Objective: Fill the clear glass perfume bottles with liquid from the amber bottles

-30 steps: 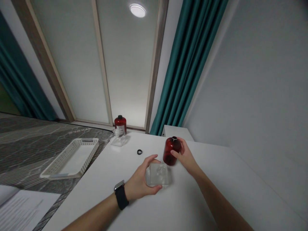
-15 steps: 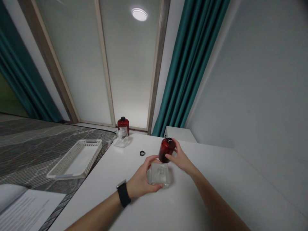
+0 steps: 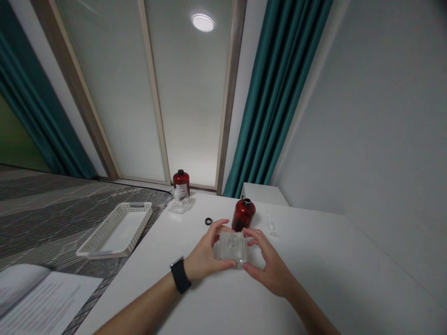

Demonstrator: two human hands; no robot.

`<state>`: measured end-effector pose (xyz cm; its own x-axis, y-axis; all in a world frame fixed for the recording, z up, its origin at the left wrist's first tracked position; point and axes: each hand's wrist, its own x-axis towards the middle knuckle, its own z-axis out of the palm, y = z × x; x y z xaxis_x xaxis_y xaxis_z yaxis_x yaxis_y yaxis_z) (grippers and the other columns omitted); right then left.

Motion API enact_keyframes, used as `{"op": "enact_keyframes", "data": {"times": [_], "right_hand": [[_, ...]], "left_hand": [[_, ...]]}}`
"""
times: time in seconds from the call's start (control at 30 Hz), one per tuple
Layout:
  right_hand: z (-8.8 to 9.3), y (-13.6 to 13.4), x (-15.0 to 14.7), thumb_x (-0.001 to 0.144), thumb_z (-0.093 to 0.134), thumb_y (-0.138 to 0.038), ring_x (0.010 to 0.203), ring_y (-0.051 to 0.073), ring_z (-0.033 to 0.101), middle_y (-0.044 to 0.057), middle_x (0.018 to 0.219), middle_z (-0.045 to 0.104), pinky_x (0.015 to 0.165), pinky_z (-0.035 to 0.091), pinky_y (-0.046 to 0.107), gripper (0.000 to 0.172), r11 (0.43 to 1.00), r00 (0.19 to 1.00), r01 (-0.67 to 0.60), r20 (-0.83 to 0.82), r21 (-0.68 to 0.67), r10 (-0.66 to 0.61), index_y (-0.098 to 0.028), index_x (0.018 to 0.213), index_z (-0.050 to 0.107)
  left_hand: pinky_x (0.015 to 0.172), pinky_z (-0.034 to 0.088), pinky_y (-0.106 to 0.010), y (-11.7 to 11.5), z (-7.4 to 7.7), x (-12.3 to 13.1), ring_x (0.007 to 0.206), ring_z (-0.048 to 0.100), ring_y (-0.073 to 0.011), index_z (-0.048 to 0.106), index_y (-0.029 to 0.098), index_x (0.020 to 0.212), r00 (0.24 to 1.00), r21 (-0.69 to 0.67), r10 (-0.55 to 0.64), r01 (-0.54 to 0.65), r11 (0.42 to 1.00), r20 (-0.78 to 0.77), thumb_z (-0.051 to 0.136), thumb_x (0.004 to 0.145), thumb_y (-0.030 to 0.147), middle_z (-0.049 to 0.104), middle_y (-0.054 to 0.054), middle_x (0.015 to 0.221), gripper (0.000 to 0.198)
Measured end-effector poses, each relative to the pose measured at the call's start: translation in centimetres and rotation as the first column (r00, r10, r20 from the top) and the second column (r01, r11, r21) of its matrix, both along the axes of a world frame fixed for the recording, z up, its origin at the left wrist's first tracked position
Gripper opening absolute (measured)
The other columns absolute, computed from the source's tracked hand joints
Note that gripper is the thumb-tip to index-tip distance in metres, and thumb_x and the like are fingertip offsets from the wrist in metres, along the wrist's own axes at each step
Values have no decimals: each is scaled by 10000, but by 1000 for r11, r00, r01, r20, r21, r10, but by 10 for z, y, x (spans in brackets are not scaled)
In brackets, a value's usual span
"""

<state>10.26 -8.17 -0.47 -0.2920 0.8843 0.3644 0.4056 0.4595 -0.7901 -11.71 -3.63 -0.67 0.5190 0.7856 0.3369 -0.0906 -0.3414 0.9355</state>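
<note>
A clear, square-sided glass bottle (image 3: pixel 232 246) stands on the white table. My left hand (image 3: pixel 209 253), with a black watch at its wrist, grips the bottle from the left between thumb and fingers. My right hand (image 3: pixel 267 265) is at the bottle's right side, fingers and thumb apart; its fingertips are at the glass edge, and I cannot tell whether they press on it. Just behind stands a dark red bottle (image 3: pixel 243 214) with an open neck, no hand on it. A small black ring (image 3: pixel 208 221) lies to its left.
At the table's far left edge are a second red bottle (image 3: pixel 181 180) with a black cap and a clear glass bottle (image 3: pixel 179 204). A small clear piece (image 3: pixel 272 228) lies at right. Left of the table are a white basket (image 3: pixel 117 230) and an open book (image 3: pixel 52 298).
My right hand has let go of the red bottle, leaving it standing, and has come down to the right side of the clear bottle. My left hand has kept its grip.
</note>
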Motion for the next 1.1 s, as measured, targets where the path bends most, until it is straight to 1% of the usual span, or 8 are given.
{"op": "enact_keyframes", "data": {"times": [0.2, 0.3, 0.47, 0.57, 0.67, 0.77, 1.0, 1.1], "right_hand": [[-5, 2, -6, 732, 705, -166, 1133, 272, 599, 96, 1381, 530, 1019, 467, 472, 722, 992, 992, 37, -111, -125, -51, -284, 1383, 416], [-5, 0, -7, 721, 703, -161, 1126, 260, 611, 93, 1379, 526, 1011, 480, 458, 700, 986, 984, 26, -169, -164, -54, -284, 1353, 426], [-5, 0, -6, 725, 685, -132, 1149, 259, 601, 97, 1359, 527, 1023, 482, 456, 637, 987, 985, -2, -173, -158, -26, -277, 1301, 454], [-8, 2, -1, 733, 684, -127, 1179, 268, 580, 93, 1342, 532, 1012, 493, 454, 601, 991, 986, 11, -163, -131, -33, -279, 1276, 475], [-13, 4, 4, 751, 679, -133, 1211, 264, 554, 84, 1336, 522, 1011, 494, 444, 563, 994, 987, 23, -158, -106, -40, -284, 1258, 485], [-17, 5, 7, 761, 677, -136, 1216, 258, 545, 83, 1335, 517, 1016, 492, 440, 528, 994, 988, 26, -151, -108, -43, -282, 1235, 494], [-20, 7, 8, 749, 688, -156, 1127, 244, 589, 84, 1308, 518, 999, 508, 454, 515, 982, 981, 31, -185, -186, -66, -273, 1215, 504], [-24, 8, 9, 758, 694, -153, 1149, 243, 585, 83, 1324, 521, 1017, 495, 453, 521, 982, 978, 24, -200, -185, -62, -276, 1227, 501]], "left_hand": [[1039, 409, -461, 1, 0, 0, 1154, 598, -282, 308, 226, 1380, 1000, 0, -30, 30, 1000, 3, 869, 665, 279, 590, -124, 1240, 911], [1070, 386, -472, 2, 0, 0, 1182, 586, -283, 304, 221, 1385, 999, 24, -38, 39, 999, -27, 871, 662, 251, 591, -126, 1248, 919], [1050, 414, -468, 5, -1, -2, 1168, 582, -278, 336, 209, 1387, 994, 61, -46, 53, 997, -101, 874, 655, 266, 583, -117, 1240, 910], [1051, 416, -477, 10, 0, -8, 1159, 568, -276, 373, 207, 1375, 986, 105, -3, 21, 994, -168, 865, 655, 272, 571, -107, 1235, 875], [1010, 444, -462, 16, 2, -14, 1104, 565, -269, 483, 195, 1292, 952, 202, 58, 4, 979, -299, 848, 660, 262, 573, -96, 1198, 733], [948, 479, -427, 21, 2, -16, 1010, 582, -250, 566, 190, 1197, 921, 268, 83, 24, 963, -382, 836, 673, 282, 595, -62, 1074, 597], [901, 493, -390, 22, -1, -15, 948, 595, -230, 579, 185, 1194, 909, 290, 100, 24, 957, -405, 823, 689, 283, 603, -49, 1021, 569], [886, 494, -379, 22, -2, -14, 931, 592, -222, 582, 178, 1192, 906, 284, 99, 24, 958, -411, 822, 684, 251, 601, -46, 1008, 566]]}}
